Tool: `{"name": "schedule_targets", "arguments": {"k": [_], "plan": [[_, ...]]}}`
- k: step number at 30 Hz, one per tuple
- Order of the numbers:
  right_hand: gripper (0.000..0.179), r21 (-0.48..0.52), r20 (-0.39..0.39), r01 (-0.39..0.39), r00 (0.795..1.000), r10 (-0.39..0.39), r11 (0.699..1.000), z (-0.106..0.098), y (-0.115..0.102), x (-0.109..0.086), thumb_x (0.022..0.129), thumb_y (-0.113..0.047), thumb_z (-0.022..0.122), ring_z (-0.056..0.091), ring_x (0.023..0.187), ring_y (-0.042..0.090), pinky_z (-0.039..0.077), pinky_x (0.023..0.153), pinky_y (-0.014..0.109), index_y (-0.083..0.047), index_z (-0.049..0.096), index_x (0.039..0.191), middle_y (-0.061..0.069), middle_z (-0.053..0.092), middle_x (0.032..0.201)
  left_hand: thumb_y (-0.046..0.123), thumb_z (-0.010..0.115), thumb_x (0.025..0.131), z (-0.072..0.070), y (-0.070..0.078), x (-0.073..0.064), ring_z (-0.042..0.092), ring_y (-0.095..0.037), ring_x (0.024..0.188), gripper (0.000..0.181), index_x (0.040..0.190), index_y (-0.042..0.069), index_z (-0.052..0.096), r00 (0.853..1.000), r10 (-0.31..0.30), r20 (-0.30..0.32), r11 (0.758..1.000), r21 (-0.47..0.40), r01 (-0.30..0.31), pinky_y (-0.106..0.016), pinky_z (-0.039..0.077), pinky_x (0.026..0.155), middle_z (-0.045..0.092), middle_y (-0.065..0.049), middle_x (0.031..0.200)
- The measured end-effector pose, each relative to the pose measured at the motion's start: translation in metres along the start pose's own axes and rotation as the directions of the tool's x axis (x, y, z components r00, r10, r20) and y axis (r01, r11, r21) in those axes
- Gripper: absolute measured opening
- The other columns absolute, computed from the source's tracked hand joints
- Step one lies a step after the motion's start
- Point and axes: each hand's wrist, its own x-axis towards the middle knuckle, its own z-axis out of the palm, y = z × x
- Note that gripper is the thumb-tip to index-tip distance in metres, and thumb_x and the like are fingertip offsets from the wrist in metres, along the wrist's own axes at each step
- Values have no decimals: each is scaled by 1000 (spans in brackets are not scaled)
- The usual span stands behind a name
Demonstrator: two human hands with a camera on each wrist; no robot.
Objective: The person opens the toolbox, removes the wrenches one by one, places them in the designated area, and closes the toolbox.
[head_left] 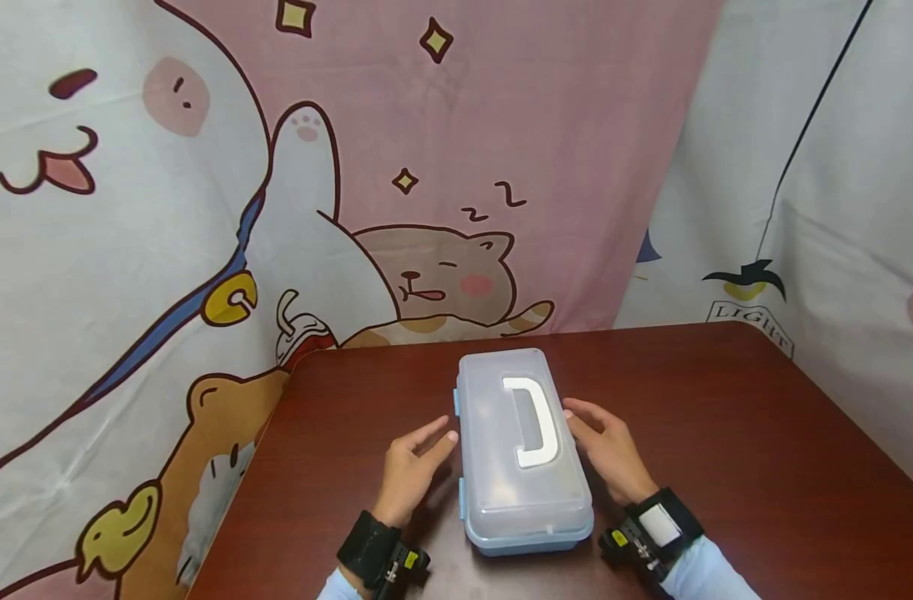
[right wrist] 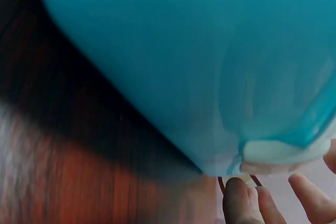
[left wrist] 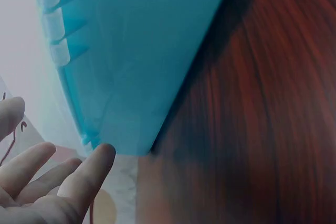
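Observation:
A plastic storage box point(head_left: 494, 479) with a translucent lid and light blue base stands closed on the table. A white carry handle point(head_left: 544, 421) lies flat on its lid. My left hand point(head_left: 414, 467) is beside the box's left side, its fingers loosely extended and holding nothing. In the left wrist view, that hand point(left wrist: 58, 192) is near the blue wall below several pale hinge-like tabs point(left wrist: 53, 24). On the box's right side is my right hand point(head_left: 609, 450), its fingers loosely extended. The right wrist view shows its fingertips close to a white latch point(right wrist: 278, 151); whether they touch it, I cannot tell.
The brown wooden table point(head_left: 726, 433) extends on both sides of the box. A cloth point(head_left: 576, 125) printed with cartoon animals hangs behind the table and along its left side. Pale printed fabric point(head_left: 839, 167) hangs at the right.

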Motion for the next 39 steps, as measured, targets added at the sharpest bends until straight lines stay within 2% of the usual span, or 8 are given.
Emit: {"name": "schedule_targets", "arguments": {"k": [3, 6, 13, 19, 28, 39], "plan": [[58, -4, 5, -12, 1000, 12, 1000, 3, -1, 1, 86, -53, 64, 59, 109, 25, 52, 86, 39, -14, 57, 129, 10, 58, 125, 42, 69, 86, 5, -1, 3, 57, -16, 116, 48, 126, 17, 63, 999, -39, 9, 993, -113, 40, -33, 50, 88, 59, -1, 131], [56, 2, 9, -23, 1000, 23, 1000, 4, -1, 1, 87, -52, 63, 59, 109, 25, 52, 86, 39, -14, 58, 128, 10, 59, 125, 39, 71, 85, 9, -2, 5, 58, -17, 114, 45, 124, 17, 64, 998, -68, 5, 982, -175, 68, -33, 51, 88, 58, -3, 131], [61, -9, 9, -75, 997, 75, 997, 5, 1, 1, 84, -56, 65, 59, 108, 26, 52, 86, 39, -13, 59, 127, 11, 59, 125, 37, 70, 86, 19, -5, 5, 61, -17, 110, 43, 122, 15, 65, 995, -95, 10, 972, -216, 95, -33, 50, 88, 60, -5, 128], [62, -9, -5, -115, 993, 115, 993, 5, 3, 0, 83, -55, 66, 59, 104, 25, 52, 83, 37, -9, 60, 124, 13, 60, 120, 28, 67, 90, 25, -6, 2, 60, -21, 111, 40, 126, 10, 62, 994, -101, 42, 940, -324, 109, -35, 50, 88, 60, -11, 127], [51, 53, 1, -112, 994, 112, 992, 6, 1, 0, 87, -44, 67, 59, 99, 25, 52, 80, 36, -3, 64, 118, 14, 63, 114, 25, 65, 91, 29, -6, 1, 58, -21, 116, 42, 129, 9, 59, 992, -125, 15, 926, -358, 123, -33, 46, 94, 59, -13, 128], [52, 62, -15, -124, 992, 125, 990, 7, 1, -1, 88, -44, 66, 59, 99, 25, 52, 79, 35, -2, 62, 120, 15, 62, 115, 24, 66, 90, 31, -5, 0, 61, -23, 109, 41, 127, 7, 60, 988, -150, 20, 904, -402, 146, -37, 50, 86, 60, -14, 126]]}}
